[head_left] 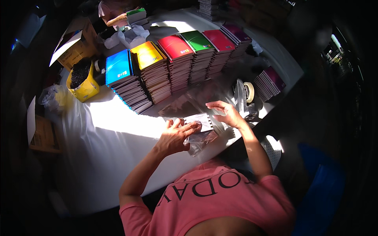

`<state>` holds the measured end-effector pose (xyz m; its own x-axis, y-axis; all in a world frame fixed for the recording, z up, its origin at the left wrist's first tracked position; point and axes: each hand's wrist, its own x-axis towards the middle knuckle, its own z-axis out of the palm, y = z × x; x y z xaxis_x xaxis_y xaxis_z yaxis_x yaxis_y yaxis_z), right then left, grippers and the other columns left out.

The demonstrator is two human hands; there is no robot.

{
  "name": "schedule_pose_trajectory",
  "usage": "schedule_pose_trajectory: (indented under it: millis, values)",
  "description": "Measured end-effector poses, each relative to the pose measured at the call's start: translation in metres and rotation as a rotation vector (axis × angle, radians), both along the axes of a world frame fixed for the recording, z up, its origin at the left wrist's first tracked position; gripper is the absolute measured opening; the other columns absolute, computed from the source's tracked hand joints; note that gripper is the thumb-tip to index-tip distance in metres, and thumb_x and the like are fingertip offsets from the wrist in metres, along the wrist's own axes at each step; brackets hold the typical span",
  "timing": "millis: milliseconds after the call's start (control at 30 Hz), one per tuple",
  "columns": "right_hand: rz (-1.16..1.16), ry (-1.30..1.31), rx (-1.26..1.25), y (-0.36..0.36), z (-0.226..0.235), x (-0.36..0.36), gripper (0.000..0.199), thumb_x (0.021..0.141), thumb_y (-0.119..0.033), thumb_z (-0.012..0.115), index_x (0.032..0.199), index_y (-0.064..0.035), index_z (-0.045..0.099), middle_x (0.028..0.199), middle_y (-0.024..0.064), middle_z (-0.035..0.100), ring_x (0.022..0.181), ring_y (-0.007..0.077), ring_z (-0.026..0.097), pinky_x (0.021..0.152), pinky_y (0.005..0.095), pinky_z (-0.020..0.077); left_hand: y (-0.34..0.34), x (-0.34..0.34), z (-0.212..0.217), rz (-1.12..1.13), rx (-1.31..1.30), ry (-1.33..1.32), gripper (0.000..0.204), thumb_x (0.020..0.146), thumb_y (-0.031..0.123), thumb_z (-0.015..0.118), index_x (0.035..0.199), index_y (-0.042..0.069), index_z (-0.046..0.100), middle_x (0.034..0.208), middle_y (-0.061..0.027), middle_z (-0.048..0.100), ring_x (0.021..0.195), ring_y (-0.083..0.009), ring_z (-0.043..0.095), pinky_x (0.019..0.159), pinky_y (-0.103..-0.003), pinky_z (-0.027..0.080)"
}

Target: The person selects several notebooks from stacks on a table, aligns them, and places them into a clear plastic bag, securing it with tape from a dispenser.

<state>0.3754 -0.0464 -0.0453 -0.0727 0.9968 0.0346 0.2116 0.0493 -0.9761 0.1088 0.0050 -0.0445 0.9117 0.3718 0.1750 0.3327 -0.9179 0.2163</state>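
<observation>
My left hand [175, 135] rests its outstretched fingers on a small white piece [207, 121] with dark marks along its edges; I cannot make out exactly what it is. The piece lies on clear plastic bags [202, 145] at the table's near side. Just right of it, my right hand [227, 113] is raised with thumb and fingers apart, holding nothing visible. A tape dispenser [249, 93] with a pale roll stands beyond the right hand. Behind both hands, a row of spiral notebook stacks runs from a blue stack [120, 69] through a yellow stack [149, 55] to a red stack [175, 47].
The row continues with a green stack [198, 41], another red stack [219, 40] and a purple stack [236, 34]. More purple notebooks [271, 83] sit near the right edge. At left are a yellow container [84, 90] of black pieces and cardboard boxes [80, 49]. Across the table, another person [114, 13] handles notebooks.
</observation>
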Motion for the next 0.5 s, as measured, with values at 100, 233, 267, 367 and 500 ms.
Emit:
schedule_pose_trajectory:
  millis: [100,233,267,367,500]
  values:
    - [0.044,0.031,-0.153,0.024,-0.008,-0.018,0.027,0.079,0.002,0.063,0.106,0.0046,0.062,0.094,0.0118,0.067,0.093,0.0155,0.063,0.086,0.027,0.0491,0.005,0.003,0.005,-0.076,-0.078,-0.038,0.07,0.059,0.019,0.072,0.126,0.021,0.052,0.131,0.0043,0.051,0.107,-0.0213,0.051,0.087,-0.041,0.039]
    - [-0.228,0.232,0.05,0.036,-0.01,-0.039,0.011,0.082,-0.004,0.067,0.091,0.0014,0.066,0.082,0.0092,0.069,0.078,0.013,0.065,0.073,0.0253,0.0526,0.012,0.006,0.005,-0.135,-0.075,-0.061,0.07,0.058,0.019,0.073,0.125,0.017,0.052,0.137,-0.0014,0.046,0.123,-0.0237,0.045,0.093,-0.044,0.039]
    - [-0.291,0.276,0.09,0.035,-0.008,-0.038,0.011,0.082,-0.006,0.068,0.091,0.0004,0.066,0.082,0.0089,0.068,0.078,0.0128,0.065,0.073,0.0251,0.0522,0.014,0.008,0.005,-0.151,-0.063,-0.051,0.073,0.058,0.022,0.074,0.127,0.018,0.051,0.139,-0.0012,0.044,0.126,-0.0251,0.043,0.094,-0.045,0.039]
    - [-0.718,0.485,0.155,0.017,0.006,0.005,0.018,0.087,-0.016,0.064,0.103,-0.0074,0.06,0.091,0.0034,0.066,0.074,0.0072,0.059,0.065,0.0195,0.045,0.014,0.012,0.017,-0.079,-0.151,0.127,0.076,0.053,0.022,0.076,0.125,0.024,0.05,0.149,-0.0028,0.029,0.138,-0.025,0.024,0.099,-0.06,0.026]
    - [-1.008,-0.772,0.152,-0.057,-0.041,0.113,0.032,0.084,-0.025,0.067,0.107,-0.0042,0.06,0.098,0.0065,0.061,0.073,0.0111,0.056,0.069,0.0259,0.0466,0.021,0.013,0.018,-0.09,-0.084,0.278,0.095,0.049,0.026,0.078,0.133,0.043,0.038,0.153,0.0027,0.019,0.142,-0.0318,0.008,0.099,-0.07,0.013]
